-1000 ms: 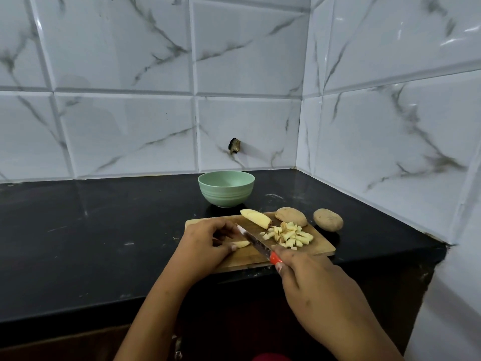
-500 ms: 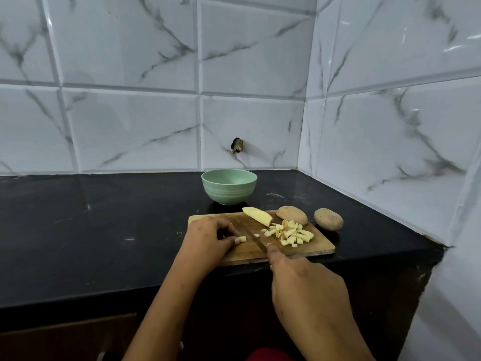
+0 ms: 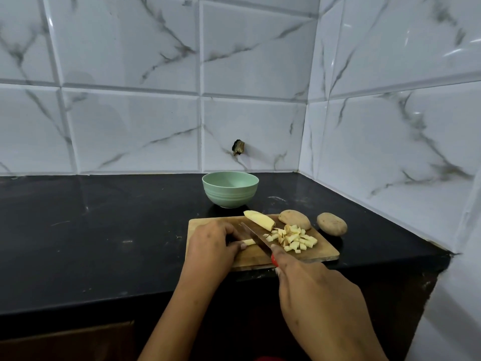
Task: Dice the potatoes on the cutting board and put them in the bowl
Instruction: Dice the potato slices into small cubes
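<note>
**Dicing under way; nothing in the bowl yet**

Progress. The board (image 3: 322, 252) lies at the front edge of the black desk (image 3: 104, 230). The green bowl (image 3: 230, 188) stands just behind the board's far edge, and no pieces show in the visible part of its inside.

On the board, from left to right:
- A pale strip (image 3: 249, 242) lies under the left hand.
- A cut wedge (image 3: 260, 219) lies at the far edge.
- A heap of dice (image 3: 294, 239) sits right of the middle.
- The board potato (image 3: 294, 219), skin on, lies just behind that heap.

The desk potato (image 3: 331, 223) lies off the board, just beside its far right corner, uncut.

Judgement: the task is well short of half done. The strip, the wedge and both skin-on potatoes are left to cut, and every piece has yet to go into the bowl.

Hands. The left hand (image 3: 210, 246) has its fingers curled, with the tips pinning the strip to the board. The strip's right end sticks out past them.

The knife (image 3: 256, 237) lies slantwise, its blade at that exposed end. Whether it has bitten through cannot be told.

The right hand (image 3: 317, 295) is clenched round the knife's red handle, of which only a sliver shows.
</note>
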